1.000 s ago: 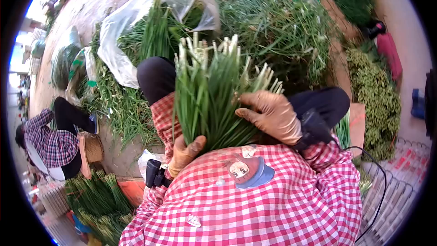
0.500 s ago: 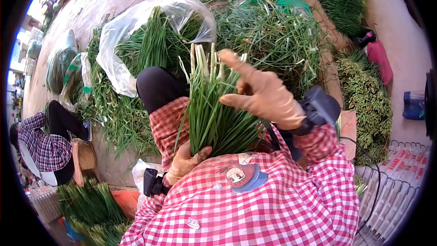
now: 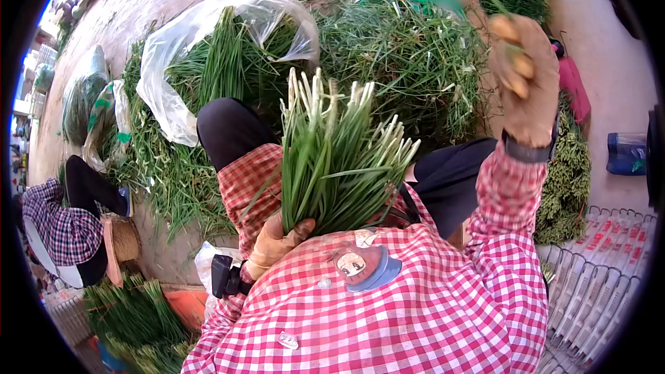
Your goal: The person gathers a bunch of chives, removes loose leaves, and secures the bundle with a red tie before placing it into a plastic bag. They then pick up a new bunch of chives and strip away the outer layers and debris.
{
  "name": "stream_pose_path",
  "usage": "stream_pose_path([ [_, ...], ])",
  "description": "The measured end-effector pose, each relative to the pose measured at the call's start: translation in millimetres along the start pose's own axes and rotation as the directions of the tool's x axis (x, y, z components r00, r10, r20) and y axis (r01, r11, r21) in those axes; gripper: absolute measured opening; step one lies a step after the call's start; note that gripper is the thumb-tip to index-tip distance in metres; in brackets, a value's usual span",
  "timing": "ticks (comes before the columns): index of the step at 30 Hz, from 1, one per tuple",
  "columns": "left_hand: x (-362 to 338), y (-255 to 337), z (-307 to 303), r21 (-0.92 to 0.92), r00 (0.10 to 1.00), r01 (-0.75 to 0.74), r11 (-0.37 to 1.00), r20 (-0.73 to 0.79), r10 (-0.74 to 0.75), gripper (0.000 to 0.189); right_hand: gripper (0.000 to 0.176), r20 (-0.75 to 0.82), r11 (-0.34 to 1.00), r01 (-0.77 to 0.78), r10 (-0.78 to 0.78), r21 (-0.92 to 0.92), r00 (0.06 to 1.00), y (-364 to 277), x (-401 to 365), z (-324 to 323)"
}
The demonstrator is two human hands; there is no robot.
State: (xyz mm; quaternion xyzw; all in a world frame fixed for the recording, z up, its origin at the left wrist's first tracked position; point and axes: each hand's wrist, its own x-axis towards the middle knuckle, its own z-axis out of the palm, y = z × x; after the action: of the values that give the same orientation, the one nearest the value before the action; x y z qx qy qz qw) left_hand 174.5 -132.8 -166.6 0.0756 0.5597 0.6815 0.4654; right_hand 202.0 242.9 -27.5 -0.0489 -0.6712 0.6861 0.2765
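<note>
A bundle of green stalks (image 3: pixel 332 159) with pale root ends pointing away stands against the checked apron. My left hand (image 3: pixel 277 244), in a tan glove, is closed around the lower, leafy part of it. Off to the right and raised, my right hand (image 3: pixel 521 76), gloved too, has its fingers curled on a thin green stalk (image 3: pixel 493 4); it is apart from the bundle and slightly blurred. Beyond my knees lies a heap of loose green leaves (image 3: pixel 409 62). More stalks (image 3: pixel 225 62) rest in a clear plastic bag (image 3: pixel 166 76).
A co-worker (image 3: pixel 66 225) in a checked shirt sits at the left. Tied green bundles (image 3: pixel 135 312) stand at the lower left. At the right are a stack of bundles (image 3: pixel 564 194), a blue container (image 3: pixel 625 154) and white wire-edged racks (image 3: pixel 589 291).
My right hand has moved from beside the bundle's root ends up and to the right, and a thin stalk now shows in it. The bundle's root ends are more fanned out and uncovered.
</note>
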Motion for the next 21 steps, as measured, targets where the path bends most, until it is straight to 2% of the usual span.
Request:
stream_pose_path([
  [1,-1,1,3,-0.047,1.0,-0.028,0.999,0.001,0.028,0.041,0.032,0.014,0.956,-0.022,0.028,-0.291,1.0,5,5,0],
  [2,-2,3,7,-0.092,0.998,-0.056,0.994,0.001,0.057,0.04,0.036,0.052,0.735,0.021,0.019,-0.678,0.998,15,7,8],
  [3,-2,4,10,-0.137,0.996,-0.086,0.987,-0.002,0.087,0.038,0.04,0.09,0.369,0.073,0.029,-0.927,0.996,25,8,17],
  [4,-3,3,9,-0.14,0.997,-0.081,0.987,0.003,0.083,0.039,0.047,0.169,0.334,0.079,0.25,-0.939,0.953,34,8,28],
  [5,-3,0,8,-0.142,0.997,-0.074,0.987,0.01,0.076,0.039,0.048,0.233,0.323,0.103,0.396,-0.941,0.888,40,6,41],
  [6,-4,-1,7,-0.146,0.997,-0.066,0.987,0.017,0.069,0.04,0.048,0.29,0.32,0.128,0.531,-0.939,0.797,46,3,54],
  [7,-4,1,9,-0.122,0.998,-0.055,0.991,0.009,0.056,0.04,0.044,0.349,0.342,0.165,0.593,-0.925,0.726,50,0,67],
  [9,-5,6,11,-0.072,0.999,-0.032,0.997,-0.017,0.031,0.041,0.035,0.532,0.372,0.385,0.5,-0.845,0.683,77,-1,74],
  [10,-6,5,9,-0.062,1.0,-0.001,0.998,-0.012,0.001,0.04,0.028,0.564,0.373,0.429,0.444,-0.823,0.696,84,-1,74],
  [13,-5,-1,-1,0.008,1.0,-0.001,1.0,-0.01,0.001,0.04,0.023,0.37,0.512,0.092,0.475,-0.854,0.798,91,0,65],
  [14,-4,-3,-2,0.02,1.0,-0.003,1.0,-0.02,0.003,0.04,0.021,0.37,0.583,0.194,0.198,-0.789,0.908,95,1,47],
  [15,-2,-4,-3,0.033,1.0,-0.004,0.999,-0.028,0.005,0.04,0.018,0.337,0.587,0.326,-0.096,-0.741,0.937,99,1,28],
  [16,-1,-5,-3,0.047,0.999,-0.004,0.999,-0.032,0.005,0.04,0.024,0.111,0.627,0.094,-0.013,-0.773,0.994,87,8,18],
  [17,-1,-5,-2,0.045,0.999,-0.007,0.999,-0.034,0.009,0.041,0.029,0.013,0.355,0.048,-0.101,-0.934,0.995,81,20,4],
  [18,0,-4,-1,0.043,0.999,-0.01,0.999,-0.032,0.012,0.042,0.04,-0.092,-0.048,-0.087,0.124,-0.995,0.988,61,34,-2],
  [20,4,-2,2,0.045,1.0,-0.024,0.999,-0.007,0.024,0.043,0.051,-0.207,-0.067,-0.196,0.239,-0.978,0.949,42,30,23],
  [21,5,0,4,0.043,1.0,-0.03,0.999,0.007,0.03,0.043,0.062,-0.11,0.033,-0.121,0.232,-0.992,0.966,52,23,24],
])
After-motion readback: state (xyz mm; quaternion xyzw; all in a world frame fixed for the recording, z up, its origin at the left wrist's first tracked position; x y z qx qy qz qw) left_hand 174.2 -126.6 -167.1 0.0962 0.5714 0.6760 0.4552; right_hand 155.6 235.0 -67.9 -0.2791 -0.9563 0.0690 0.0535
